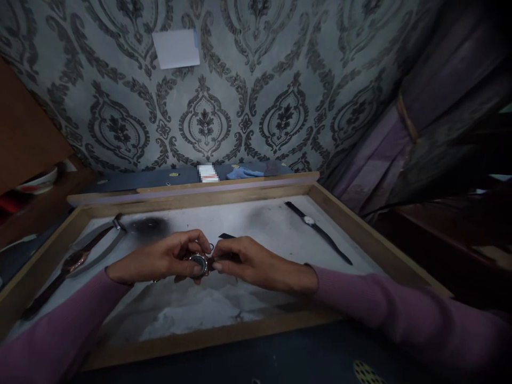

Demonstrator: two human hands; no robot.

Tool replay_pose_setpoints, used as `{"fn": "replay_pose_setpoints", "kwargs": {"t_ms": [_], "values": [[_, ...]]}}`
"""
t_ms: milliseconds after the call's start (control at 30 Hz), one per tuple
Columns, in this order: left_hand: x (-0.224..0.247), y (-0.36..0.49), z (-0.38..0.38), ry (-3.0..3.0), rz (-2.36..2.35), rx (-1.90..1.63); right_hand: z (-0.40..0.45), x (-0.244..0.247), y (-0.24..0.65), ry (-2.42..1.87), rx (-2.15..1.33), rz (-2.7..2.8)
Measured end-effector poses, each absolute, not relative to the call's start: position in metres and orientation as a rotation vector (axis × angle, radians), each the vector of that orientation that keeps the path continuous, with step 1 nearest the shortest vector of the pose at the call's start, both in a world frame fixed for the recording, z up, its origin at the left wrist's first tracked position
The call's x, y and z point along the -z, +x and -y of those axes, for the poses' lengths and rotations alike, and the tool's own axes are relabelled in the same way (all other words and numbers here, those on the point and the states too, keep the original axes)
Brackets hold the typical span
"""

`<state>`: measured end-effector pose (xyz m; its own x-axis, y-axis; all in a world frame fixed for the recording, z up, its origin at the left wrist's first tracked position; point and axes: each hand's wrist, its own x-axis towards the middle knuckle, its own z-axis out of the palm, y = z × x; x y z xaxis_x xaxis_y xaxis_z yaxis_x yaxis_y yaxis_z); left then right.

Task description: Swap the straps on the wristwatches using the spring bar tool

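Observation:
My left hand (172, 258) is closed around a round silver-rimmed wristwatch (198, 264), its thumb lying over the dial. The fingers of my right hand (244, 261) are pinched together at the watch's right side, on what looks like a short dark strap (212, 263); they partly cover it. Just behind my right fingers, the end of a black strip (226, 236) shows. Both hands are over the white floor of a shallow wood-framed tray (224, 193).
A watch with a black strap (309, 220) lies at the tray's right. On the left lie a brown-strapped watch (75, 261) and a grey curved band (98, 246). Behind the tray are a blue cloth (245, 173) and a small white box (208, 173). A purple curtain (372, 154) hangs right.

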<state>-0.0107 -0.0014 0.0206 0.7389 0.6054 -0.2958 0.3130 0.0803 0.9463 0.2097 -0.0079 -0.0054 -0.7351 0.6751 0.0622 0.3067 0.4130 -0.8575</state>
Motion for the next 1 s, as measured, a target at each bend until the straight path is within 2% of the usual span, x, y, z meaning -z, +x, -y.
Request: {"fn": "replay_pose_setpoints", "kwargs": {"t_ms": [267,1000], "values": [[-0.0160,-0.0067,0.0005,1.552,-0.775,-0.282,0.0049,0.0063,0.2137,-0.753,-1.751,1.941],[-0.0117,-0.0063,-0.0006,1.502,-0.752,-0.353,0.0029,0.0093,0.2142,-0.739,-1.804,1.790]]}}
